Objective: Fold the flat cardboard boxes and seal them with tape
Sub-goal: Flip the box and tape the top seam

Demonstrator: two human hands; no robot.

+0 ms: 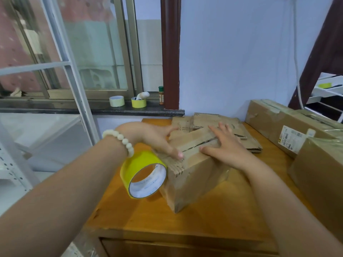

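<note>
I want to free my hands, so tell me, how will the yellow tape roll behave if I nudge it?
The tape roll is round and on edge, so it would probably roll on the smooth table. Its strip seems stuck to the box, which may tether it. The hollow core suggests it is light.

a bracelet [120, 140] of round, glossy cream beads (strung close, bead touching bead) rings the left wrist. nearer the camera than the bracelet, the left forearm [65, 191] is bare. beyond it, the left hand [157, 138] shows a short thumbnail. right of the bracelet, the right hand [224, 145] and right forearm [278, 191] are bare.
</note>
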